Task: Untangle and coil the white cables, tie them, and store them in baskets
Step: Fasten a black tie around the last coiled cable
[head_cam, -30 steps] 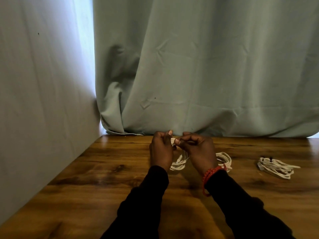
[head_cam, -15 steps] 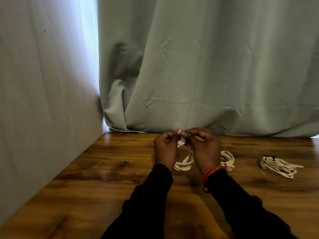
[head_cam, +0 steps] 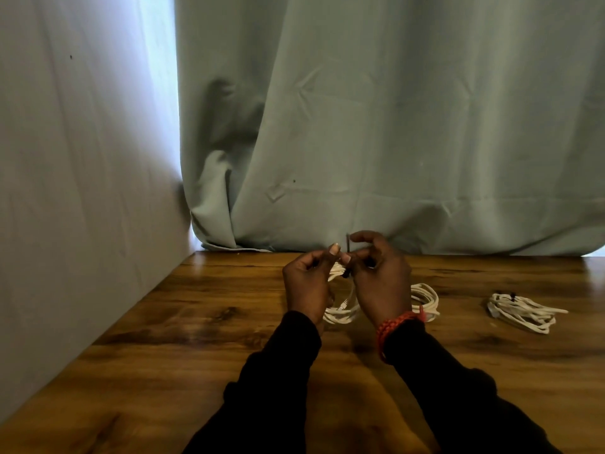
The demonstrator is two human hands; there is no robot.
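Note:
My left hand (head_cam: 307,283) and my right hand (head_cam: 381,280) are raised together just above the wooden table (head_cam: 196,322), at its far middle. Between them hangs a coil of white cable (head_cam: 340,309), its lower loops resting on the wood. My left hand pinches the top of the coil. My right hand pinches a thin dark tie (head_cam: 347,253) that stands up from the coil's top. A second white coil (head_cam: 425,298) lies behind my right wrist, partly hidden. A third white bundle (head_cam: 520,311), bound with dark ties, lies apart at the right.
A grey-green curtain (head_cam: 393,126) hangs along the table's far edge, and a pale fabric wall (head_cam: 82,191) closes the left side. No basket shows in this view.
Both hands have risen slightly and lifted the coil's top. My right hand has drawn the dark tie upward, so it now sticks up above the fingers.

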